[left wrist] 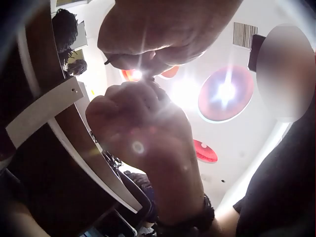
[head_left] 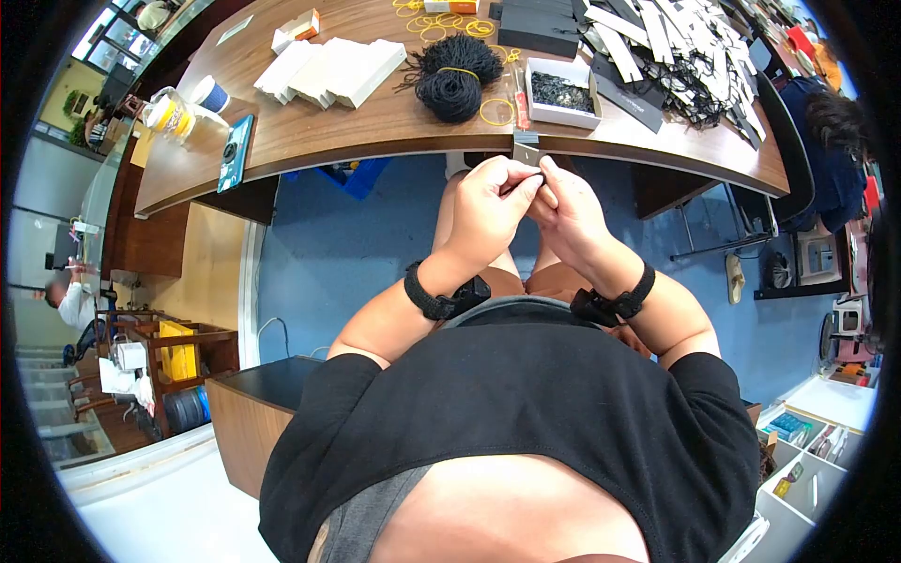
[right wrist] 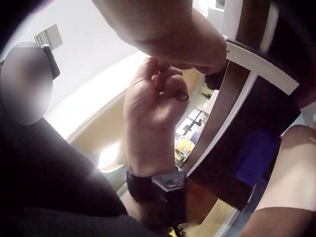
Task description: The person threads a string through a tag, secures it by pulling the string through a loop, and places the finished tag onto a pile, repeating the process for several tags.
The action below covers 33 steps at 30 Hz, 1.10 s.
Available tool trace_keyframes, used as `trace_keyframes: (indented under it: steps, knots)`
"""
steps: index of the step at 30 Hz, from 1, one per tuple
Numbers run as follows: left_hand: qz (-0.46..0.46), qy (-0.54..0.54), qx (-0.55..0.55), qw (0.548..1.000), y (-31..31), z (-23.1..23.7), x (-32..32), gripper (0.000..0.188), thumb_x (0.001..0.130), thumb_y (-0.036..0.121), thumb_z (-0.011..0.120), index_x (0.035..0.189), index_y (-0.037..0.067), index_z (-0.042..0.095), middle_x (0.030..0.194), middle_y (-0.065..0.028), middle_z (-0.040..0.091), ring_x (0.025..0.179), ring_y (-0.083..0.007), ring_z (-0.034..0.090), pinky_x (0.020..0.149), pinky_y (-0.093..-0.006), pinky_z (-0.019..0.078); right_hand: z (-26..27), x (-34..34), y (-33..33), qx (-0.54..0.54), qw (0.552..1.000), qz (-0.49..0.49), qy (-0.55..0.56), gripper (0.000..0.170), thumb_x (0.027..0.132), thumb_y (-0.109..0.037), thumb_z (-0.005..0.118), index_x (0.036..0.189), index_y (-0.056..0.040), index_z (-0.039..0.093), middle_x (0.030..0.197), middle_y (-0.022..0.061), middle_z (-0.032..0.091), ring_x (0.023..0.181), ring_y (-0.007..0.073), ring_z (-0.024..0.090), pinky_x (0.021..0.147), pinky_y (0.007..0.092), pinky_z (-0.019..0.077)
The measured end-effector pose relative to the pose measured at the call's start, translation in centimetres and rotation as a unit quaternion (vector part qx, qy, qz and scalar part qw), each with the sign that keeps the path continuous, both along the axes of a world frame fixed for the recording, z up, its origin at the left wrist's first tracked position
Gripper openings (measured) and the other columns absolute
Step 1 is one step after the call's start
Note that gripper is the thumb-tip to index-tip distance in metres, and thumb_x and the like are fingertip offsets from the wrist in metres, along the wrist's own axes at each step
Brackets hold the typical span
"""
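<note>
Right wrist view: The left hand (right wrist: 153,101), fingers curled in a pinch, shows a small loop of dark cord (right wrist: 183,100) at three o'clock on its fingers; the right hand (right wrist: 163,29) arches above at twelve o'clock, its fingertips hidden.

Left wrist view: A dark tip, apparently the same cord, pokes from the left hand between ten and eleven o'clock. The right hand appears curled on the cord too, though glare hides the contact. A pale strip (left wrist: 44,109) lies toward nine o'clock; what supports it cannot be told. A red round lamp (left wrist: 226,94) hangs at two o'clock.

Head view: Hands meet at one o'clock, just off the near edge of a wooden table (head_left: 314,131). Work this fine likely calls for short pinches, light, even tension and steady wrists. Clockwise from the hands: a phone (head_left: 236,155) at nine, white stacks (head_left: 338,75) at ten, a black string bundle (head_left: 458,80) at eleven, a white box (head_left: 563,115) past twelve, heaped tags (head_left: 671,52) beyond one, a seated person (head_left: 821,141) near three. Blue floor (head_left: 324,253) spreads below.
</note>
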State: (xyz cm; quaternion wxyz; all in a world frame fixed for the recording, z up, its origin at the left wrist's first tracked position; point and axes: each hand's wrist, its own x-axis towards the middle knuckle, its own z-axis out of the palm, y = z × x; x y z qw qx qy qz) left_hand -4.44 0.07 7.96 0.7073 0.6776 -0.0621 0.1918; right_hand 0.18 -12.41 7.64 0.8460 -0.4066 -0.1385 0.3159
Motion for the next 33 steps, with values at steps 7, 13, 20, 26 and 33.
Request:
trace_keyframes:
  steps: [7, 13, 20, 26, 33]
  knots:
    - [-0.049, 0.057, -0.119, 0.990, -0.1, 0.1, -0.1, 0.009, 0.085, 0.000, 0.061, 0.094, -0.002, 0.061, 0.086, -0.0045, 0.063, 0.076, -0.0078, 0.058, 0.070, -0.0210, 0.0474, 0.0, -0.4, 0.3, -0.088, 0.983, -0.101, -0.124, 0.036, 0.097, -0.028, 0.048, 0.065, -0.0098, 0.048, 0.056, -0.0075, 0.034, 0.051, 0.0039, 0.027, 0.047, 0.0216, 0.0206]
    - [-0.060, 0.058, -0.105, 0.991, 0.1, 0.0, -0.2, 0.009, 0.085, 0.001, 0.061, 0.094, -0.002, 0.061, 0.086, -0.0046, 0.064, 0.076, -0.0081, 0.058, 0.070, -0.0212, 0.0476, -0.1, -0.3, 0.4, -0.097, 0.988, -0.095, -0.073, 0.038, 0.097, -0.029, 0.047, 0.063, -0.0111, 0.046, 0.055, -0.0072, 0.034, 0.049, 0.0045, 0.026, 0.046, 0.0223, 0.0196]
    - [-0.060, 0.054, -0.131, 0.988, 0.3, 0.1, -0.2, 0.009, 0.086, 0.003, 0.061, 0.093, -0.001, 0.058, 0.083, -0.0024, 0.061, 0.072, -0.0065, 0.055, 0.066, -0.0207, 0.0458, 0.0, 0.0, 0.0, -0.090, 0.992, -0.040, -0.077, 0.038, 0.096, -0.028, 0.047, 0.064, -0.0090, 0.049, 0.057, -0.0045, 0.040, 0.052, 0.0059, 0.033, 0.051, 0.0212, 0.0264]
    - [-0.053, 0.100, -0.166, 0.980, 0.4, -0.2, 0.1, 0.009, 0.087, 0.008, 0.060, 0.092, 0.000, 0.058, 0.077, -0.0003, 0.058, 0.058, -0.0030, 0.047, 0.050, -0.0169, 0.0375, 1.3, -0.1, -0.3, -0.219, 0.885, -0.203, -0.358, 0.010, 0.083, -0.006, 0.063, 0.090, 0.0008, 0.059, 0.075, 0.0008, 0.058, 0.068, 0.0062, 0.052, 0.063, 0.0211, 0.0440]
    - [-0.190, 0.186, -0.390, 0.882, 1.8, 0.5, 0.4, 0.010, 0.089, 0.011, 0.057, 0.088, 0.002, 0.056, 0.062, 0.0041, 0.045, 0.047, -0.0022, 0.031, 0.041, -0.0169, 0.0246, 1.3, 0.3, 0.0, -0.182, 0.919, -0.172, -0.305, 0.008, 0.087, -0.004, 0.060, 0.093, 0.0013, 0.060, 0.080, 0.0024, 0.062, 0.073, 0.0069, 0.057, 0.066, 0.0213, 0.0472]
